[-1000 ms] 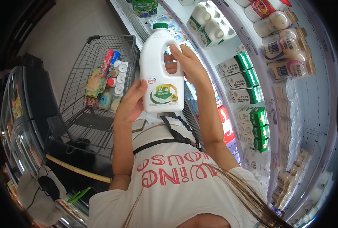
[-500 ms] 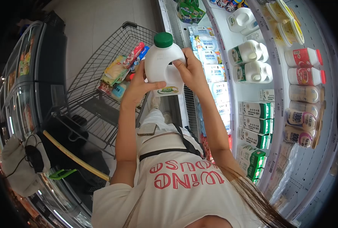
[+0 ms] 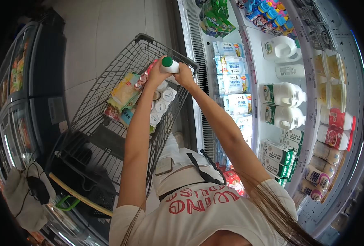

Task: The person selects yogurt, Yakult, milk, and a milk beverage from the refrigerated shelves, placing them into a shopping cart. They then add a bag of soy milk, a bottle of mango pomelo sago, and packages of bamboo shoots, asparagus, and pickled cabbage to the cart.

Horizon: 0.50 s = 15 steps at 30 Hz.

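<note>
L hand (image 3: 157,75) & R hand (image 3: 185,76) both grip the white plastic jug (image 3: 173,67) w/ green round cap (image 3: 167,62) at far R end of grey wire-mesh cart (image 3: 144,38), w/ white round-lidded containers (image 3: 161,107) just nearer.

Through 1 head-worn camera, I'm looking forward and steeply down, close above the shirt (image 3: 178,225), toward the cart (image 3: 106,141).
</note>
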Each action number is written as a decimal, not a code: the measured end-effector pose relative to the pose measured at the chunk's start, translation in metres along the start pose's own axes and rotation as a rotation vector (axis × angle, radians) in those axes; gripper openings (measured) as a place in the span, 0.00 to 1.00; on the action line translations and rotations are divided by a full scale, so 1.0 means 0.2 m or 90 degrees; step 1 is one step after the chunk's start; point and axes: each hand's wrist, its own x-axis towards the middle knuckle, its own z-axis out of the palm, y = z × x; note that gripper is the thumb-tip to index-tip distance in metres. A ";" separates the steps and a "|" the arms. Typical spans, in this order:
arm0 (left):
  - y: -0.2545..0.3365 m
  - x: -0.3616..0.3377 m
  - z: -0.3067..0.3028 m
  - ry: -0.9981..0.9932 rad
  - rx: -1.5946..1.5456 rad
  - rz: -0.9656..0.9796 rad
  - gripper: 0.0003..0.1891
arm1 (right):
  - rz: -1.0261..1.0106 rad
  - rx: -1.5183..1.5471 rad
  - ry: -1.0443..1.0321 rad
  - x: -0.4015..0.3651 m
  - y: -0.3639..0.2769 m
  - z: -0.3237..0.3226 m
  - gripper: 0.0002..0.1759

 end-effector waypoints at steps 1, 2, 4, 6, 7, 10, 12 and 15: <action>-0.04 0.01 0.03 0.029 0.067 0.048 0.38 | 0.035 0.058 0.009 0.00 0.03 0.03 0.10; -0.07 0.02 0.04 0.027 0.092 0.042 0.38 | 0.031 0.053 -0.001 -0.01 0.06 0.05 0.11; -0.23 0.04 0.09 0.022 0.142 0.031 0.38 | 0.043 0.046 -0.003 -0.01 0.17 0.13 0.12; -0.29 0.05 0.11 0.022 0.127 0.056 0.39 | 0.083 0.025 -0.023 -0.02 0.23 0.19 0.17; -0.30 0.05 0.11 0.024 0.131 0.072 0.39 | 0.101 0.025 -0.009 -0.03 0.23 0.21 0.18; -0.35 0.07 0.13 0.005 0.128 0.076 0.39 | 0.195 -0.017 -0.001 -0.05 0.28 0.31 0.21; -0.44 0.05 0.15 -0.029 0.145 0.070 0.39 | 0.256 -0.056 -0.063 -0.06 0.31 0.35 0.29; -0.53 -0.01 0.18 -0.078 0.195 0.052 0.40 | 0.357 -0.062 -0.187 -0.09 0.28 0.36 0.36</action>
